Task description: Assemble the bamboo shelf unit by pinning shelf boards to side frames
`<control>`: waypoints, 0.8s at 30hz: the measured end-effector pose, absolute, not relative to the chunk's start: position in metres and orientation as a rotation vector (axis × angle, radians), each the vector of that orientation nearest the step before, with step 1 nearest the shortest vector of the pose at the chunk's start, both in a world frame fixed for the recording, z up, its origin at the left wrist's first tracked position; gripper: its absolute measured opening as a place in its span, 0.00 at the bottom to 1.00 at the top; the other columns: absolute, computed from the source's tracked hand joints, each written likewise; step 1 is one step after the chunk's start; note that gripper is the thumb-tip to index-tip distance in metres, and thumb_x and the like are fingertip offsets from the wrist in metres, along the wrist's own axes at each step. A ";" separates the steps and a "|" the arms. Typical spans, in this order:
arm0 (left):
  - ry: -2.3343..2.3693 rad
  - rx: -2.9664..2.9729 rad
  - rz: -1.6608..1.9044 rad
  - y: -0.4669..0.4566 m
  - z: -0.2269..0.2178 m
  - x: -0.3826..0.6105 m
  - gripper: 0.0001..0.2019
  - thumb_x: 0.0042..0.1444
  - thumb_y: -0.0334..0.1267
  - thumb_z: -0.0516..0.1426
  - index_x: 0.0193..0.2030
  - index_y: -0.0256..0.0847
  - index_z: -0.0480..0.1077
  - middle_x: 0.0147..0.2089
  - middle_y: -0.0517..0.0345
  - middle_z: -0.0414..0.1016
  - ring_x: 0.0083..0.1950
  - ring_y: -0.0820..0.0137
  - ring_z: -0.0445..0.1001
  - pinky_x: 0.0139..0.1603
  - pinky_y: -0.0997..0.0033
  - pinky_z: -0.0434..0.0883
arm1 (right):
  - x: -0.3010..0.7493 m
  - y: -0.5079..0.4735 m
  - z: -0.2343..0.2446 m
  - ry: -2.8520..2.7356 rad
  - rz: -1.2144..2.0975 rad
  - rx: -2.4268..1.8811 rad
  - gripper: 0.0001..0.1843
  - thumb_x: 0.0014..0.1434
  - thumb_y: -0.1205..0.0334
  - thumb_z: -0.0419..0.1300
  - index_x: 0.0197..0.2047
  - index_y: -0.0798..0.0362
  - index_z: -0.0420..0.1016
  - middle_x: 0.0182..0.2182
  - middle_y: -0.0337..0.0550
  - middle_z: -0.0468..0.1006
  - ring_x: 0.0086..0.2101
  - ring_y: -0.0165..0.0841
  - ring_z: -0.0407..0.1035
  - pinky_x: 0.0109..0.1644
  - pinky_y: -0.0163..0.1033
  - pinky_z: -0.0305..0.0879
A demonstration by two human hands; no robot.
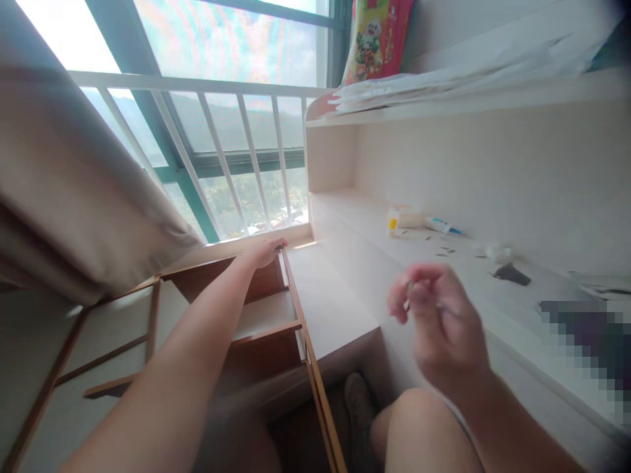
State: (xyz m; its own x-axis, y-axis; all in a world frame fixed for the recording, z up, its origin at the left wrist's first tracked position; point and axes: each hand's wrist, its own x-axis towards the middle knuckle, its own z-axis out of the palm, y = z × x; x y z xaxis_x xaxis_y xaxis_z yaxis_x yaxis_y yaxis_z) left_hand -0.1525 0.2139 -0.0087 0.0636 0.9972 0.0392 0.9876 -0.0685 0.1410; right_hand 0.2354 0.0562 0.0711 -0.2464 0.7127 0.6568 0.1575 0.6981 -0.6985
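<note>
My left hand point(266, 251) reaches far forward and grips the top far corner of a brown wooden shelf frame point(296, 309) that leans by the window. My right hand point(438, 322) is raised in front of me above the pale desk point(355, 263), blurred by motion, its fingers pinched on a small thin metal piece, perhaps a screw. My knee point(419, 427) and a shoe point(359, 407) show below, between the frame and the desk.
On the desk lie a glue tube and small bottle point(419, 222), several scattered small screws point(444, 249) and a dark scrap point(513, 273). A shelf above holds white sheets point(444, 79) and a colourful bag point(377, 39). A curtain point(73, 197) hangs left before a barred window point(236, 151).
</note>
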 end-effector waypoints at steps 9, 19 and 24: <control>2.090 2.256 0.174 0.209 -0.007 -0.148 0.20 0.65 0.41 0.46 0.63 0.55 0.63 0.52 0.55 0.75 0.47 0.65 0.73 0.49 0.67 0.67 | 0.178 -0.022 -0.024 -2.057 0.867 -0.061 0.07 0.69 0.62 0.41 0.45 0.48 0.58 0.27 0.36 0.72 0.33 0.31 0.72 0.63 0.54 0.55; 2.351 2.255 0.418 0.177 0.078 -0.182 0.31 0.65 0.39 0.47 0.73 0.50 0.43 0.54 0.52 0.74 0.55 0.61 0.71 0.54 0.66 0.64 | 0.176 -0.024 -0.054 -1.892 1.097 -0.158 0.09 0.68 0.56 0.44 0.42 0.49 0.61 0.31 0.43 0.65 0.32 0.33 0.61 0.35 0.39 0.62; 2.351 2.411 1.093 0.109 0.185 -0.210 0.31 0.68 0.37 0.48 0.70 0.22 0.40 0.54 0.49 0.72 0.46 0.77 0.66 0.56 0.64 0.64 | 0.170 -0.034 -0.070 -1.719 1.335 -0.246 0.12 0.69 0.52 0.45 0.39 0.49 0.62 0.30 0.42 0.63 0.27 0.30 0.58 0.29 0.37 0.59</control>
State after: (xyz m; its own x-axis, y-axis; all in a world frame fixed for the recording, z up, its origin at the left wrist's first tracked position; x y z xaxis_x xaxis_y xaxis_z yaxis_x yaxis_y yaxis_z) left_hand -0.2104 0.1089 0.1849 -0.0305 0.7490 0.6618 0.9888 -0.0741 0.1294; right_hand 0.1704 -0.0336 -0.0696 -0.5606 0.6353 0.5312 -0.3572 0.3932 -0.8472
